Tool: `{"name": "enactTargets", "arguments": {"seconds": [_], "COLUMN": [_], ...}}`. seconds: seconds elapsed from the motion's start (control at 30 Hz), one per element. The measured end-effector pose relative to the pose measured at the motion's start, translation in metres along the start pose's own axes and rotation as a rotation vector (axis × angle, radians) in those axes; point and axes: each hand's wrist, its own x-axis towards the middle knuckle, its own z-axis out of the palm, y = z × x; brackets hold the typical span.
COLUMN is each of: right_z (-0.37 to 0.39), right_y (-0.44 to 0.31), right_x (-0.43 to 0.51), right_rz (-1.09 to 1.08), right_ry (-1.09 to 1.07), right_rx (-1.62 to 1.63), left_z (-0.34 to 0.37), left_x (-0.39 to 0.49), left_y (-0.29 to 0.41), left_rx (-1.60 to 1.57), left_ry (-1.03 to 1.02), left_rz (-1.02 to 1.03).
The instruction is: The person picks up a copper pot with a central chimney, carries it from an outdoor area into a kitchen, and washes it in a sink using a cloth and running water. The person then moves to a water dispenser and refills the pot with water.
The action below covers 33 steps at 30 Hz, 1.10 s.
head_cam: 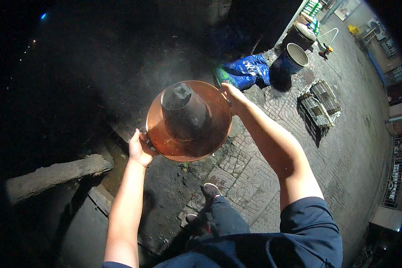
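Between my hands is a copper hot pot [219, 125] with a dark, cone-shaped chimney [187, 115] rising from its middle. Its bare reddish inner wall shows around the chimney. Grey matter fills part of the chimney's mouth; I cannot tell if it is ash or charcoal. My left hand [141, 150] grips the near left side of the rim, with some fingers hidden beneath it. At the upper right side, my right hand [232, 96] is closed around the rim or a handle there. The pot is held above the ground, tilted a little, and a faint haze hangs beyond it.
A blue plastic bag [251, 68] lies just past my right hand. Behind it stand a bucket [296, 57] and a lidded container [304, 31]. A white plastic crate [321, 104] sits on the patterned paving [264, 187]. At left, a tree trunk [58, 176] leans over a kerb.
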Motion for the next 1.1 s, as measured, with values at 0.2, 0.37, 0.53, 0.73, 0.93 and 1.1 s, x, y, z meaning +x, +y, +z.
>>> {"name": "enactTargets", "arguments": {"seconds": [0.2, 0.37, 0.53, 0.73, 0.93, 1.1], "right_z": [-0.012, -0.029, -0.054, -0.049, -0.041, -0.013], "right_y": [0.040, 0.039, 0.125, 0.058, 0.048, 0.009], "right_x": [0.016, 0.044, -0.022, 0.027, 0.016, -0.018], "right_rz": [-0.295, -0.392, 0.273, -0.594, -0.185, 0.037], "right_ry": [-0.078, 0.120, 0.027, -0.059, -0.015, -0.016], "right_rx": [-0.226, -0.111, 0.064, -0.829, -0.141, 0.223], "left_z": [0.008, 0.034, 0.001, 0.003, 0.006, 0.007], "left_x": [-0.011, -0.005, 0.009, 0.000, 0.009, 0.001], "left_y": [0.013, 0.017, -0.052, -0.031, -0.015, -0.006], "left_rx": [0.058, -0.081, -0.218, -0.007, 0.043, -0.009], "left_ry": [-0.011, 0.147, -0.481, 0.066, 0.039, 0.150], "left_rz": [0.126, 0.208, 0.075, -0.025, -0.007, -0.033]}}
